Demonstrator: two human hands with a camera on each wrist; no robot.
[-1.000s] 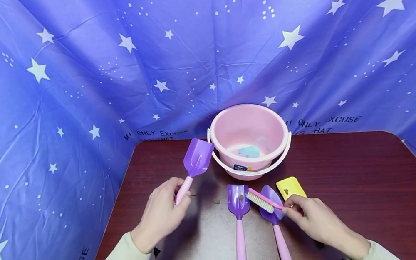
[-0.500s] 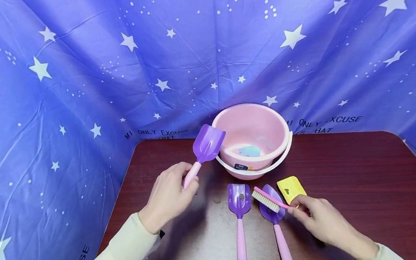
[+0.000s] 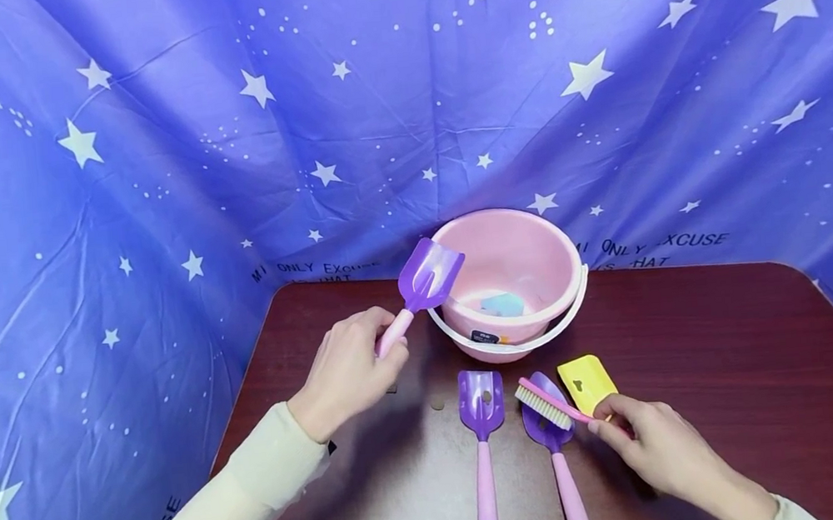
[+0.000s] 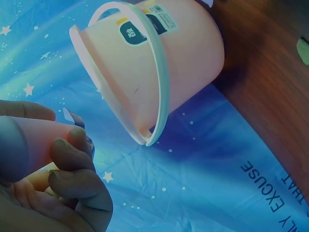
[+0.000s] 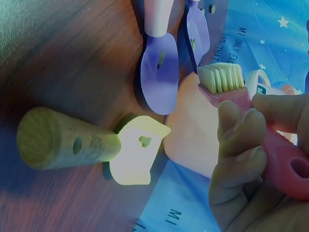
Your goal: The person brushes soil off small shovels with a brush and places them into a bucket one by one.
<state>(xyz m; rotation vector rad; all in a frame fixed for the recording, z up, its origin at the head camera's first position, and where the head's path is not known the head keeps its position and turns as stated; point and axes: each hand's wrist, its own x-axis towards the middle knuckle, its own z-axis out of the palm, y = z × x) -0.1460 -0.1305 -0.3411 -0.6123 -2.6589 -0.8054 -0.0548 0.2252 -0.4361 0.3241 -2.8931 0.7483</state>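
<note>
My left hand (image 3: 352,368) grips the pink handle of a toy shovel (image 3: 430,274), its purple blade tilted up at the left rim of a pink bucket (image 3: 515,327). The left wrist view shows the fingers curled round that handle (image 4: 43,145). Pinched in my right hand (image 3: 656,442) is a pink brush (image 5: 227,89) with pale bristles, held over a purple pointed trowel (image 3: 575,500). Another purple shovel (image 3: 484,479) lies left of that trowel, a small brown piece on its blade. Just beyond the right hand lies a yellow-bladed scoop (image 5: 137,164).
Small flat brown bits lie about, one on the table (image 3: 438,404). Inside the bucket is a light blue patch (image 3: 502,305), too unclear to name. The bucket's white handle (image 3: 545,341) hangs down in front. Behind the table hangs a blue star-patterned cloth (image 3: 374,130).
My left hand has carried the shovel up and to the right, so its blade now overlaps the bucket's left rim. The right hand has shifted slightly right with the brush.
</note>
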